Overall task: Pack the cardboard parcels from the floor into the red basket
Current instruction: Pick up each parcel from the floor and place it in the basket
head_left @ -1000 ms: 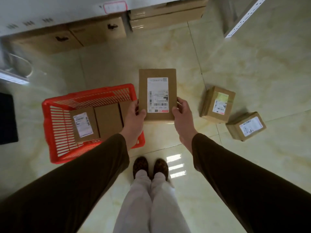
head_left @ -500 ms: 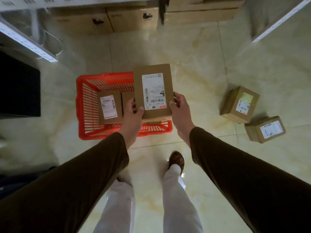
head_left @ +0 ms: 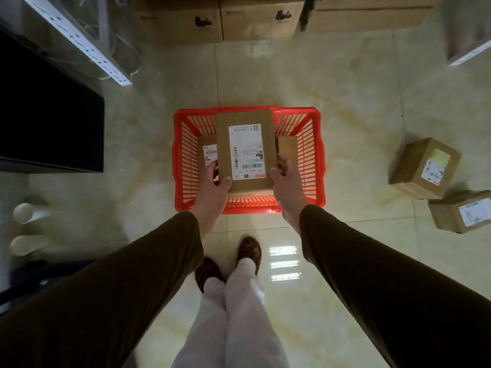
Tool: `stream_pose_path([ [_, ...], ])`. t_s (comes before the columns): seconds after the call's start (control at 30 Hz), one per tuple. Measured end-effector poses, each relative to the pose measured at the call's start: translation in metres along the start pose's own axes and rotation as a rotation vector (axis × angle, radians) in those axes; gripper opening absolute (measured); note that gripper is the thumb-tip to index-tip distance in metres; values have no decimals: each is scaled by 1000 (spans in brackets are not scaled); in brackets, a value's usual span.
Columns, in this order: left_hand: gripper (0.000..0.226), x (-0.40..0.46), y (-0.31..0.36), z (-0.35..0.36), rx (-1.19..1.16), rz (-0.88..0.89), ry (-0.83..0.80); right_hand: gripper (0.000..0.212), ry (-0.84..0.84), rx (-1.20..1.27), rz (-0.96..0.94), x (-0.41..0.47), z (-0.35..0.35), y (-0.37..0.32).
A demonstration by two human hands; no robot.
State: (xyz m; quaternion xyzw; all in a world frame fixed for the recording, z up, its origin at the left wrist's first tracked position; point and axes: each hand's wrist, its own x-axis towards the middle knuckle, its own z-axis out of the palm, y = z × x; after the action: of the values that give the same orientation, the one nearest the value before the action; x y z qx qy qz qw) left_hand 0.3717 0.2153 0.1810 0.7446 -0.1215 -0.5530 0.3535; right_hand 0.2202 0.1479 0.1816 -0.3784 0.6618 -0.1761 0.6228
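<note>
I hold a flat cardboard parcel (head_left: 245, 151) with a white shipping label over the red basket (head_left: 310, 155). My left hand (head_left: 214, 189) grips its lower left corner and my right hand (head_left: 285, 181) grips its lower right edge. Parcels lie inside the basket, mostly hidden under the held one: a labelled one (head_left: 207, 150) shows at the left and a plain one (head_left: 288, 150) at the right. On the floor to the right lie two more parcels, a tilted cube-like one (head_left: 422, 168) and a smaller one (head_left: 459, 212) at the frame edge.
Large cardboard cartons (head_left: 220, 19) line the far wall. A dark cabinet (head_left: 50, 115) and a white metal shelf rail (head_left: 77, 41) stand at the left. Pale rolls (head_left: 26, 224) lie at the lower left. My feet (head_left: 228, 261) stand just before the basket on the glossy tiled floor.
I have turned left and stepped toward the basket, which now sits straight ahead. The held parcel has moved from beside the basket to above its middle.
</note>
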Motion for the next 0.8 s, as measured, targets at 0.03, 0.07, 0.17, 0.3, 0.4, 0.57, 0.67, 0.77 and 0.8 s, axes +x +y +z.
stream_pose_path([
  [0.03, 50, 6, -3, -3, -5, -10, 2, 38, -12, -13, 15, 6, 5, 2],
  [0.07, 52, 13, -5, -6, -7, -24, 8, 38, -25, -34, 27, 12, 11, 3],
  [0.17, 52, 34, -14, -14, 17, -61, 33, 41, -41, -88, 57, 31, 26, 12],
  [0.3, 54, 61, -29, -28, 18, -98, 27, 59, -85, -116, 55, 53, 43, 20],
  [0.4, 56, 78, -39, -39, 31, -94, -1, 81, -128, -198, 14, 64, 53, 18],
  [0.57, 52, 103, -44, -52, 56, -98, -57, 99, -144, -285, -130, 93, 62, 24],
  [0.67, 50, 118, -40, -55, 93, -71, -86, 95, -177, -340, -73, 98, 61, 22],
  [0.77, 49, 130, -36, -58, 155, -52, -105, 79, -142, -314, -77, 103, 58, 28],
  [0.8, 49, 133, -35, -58, 179, -44, -107, 69, -121, -295, -75, 106, 57, 30],
])
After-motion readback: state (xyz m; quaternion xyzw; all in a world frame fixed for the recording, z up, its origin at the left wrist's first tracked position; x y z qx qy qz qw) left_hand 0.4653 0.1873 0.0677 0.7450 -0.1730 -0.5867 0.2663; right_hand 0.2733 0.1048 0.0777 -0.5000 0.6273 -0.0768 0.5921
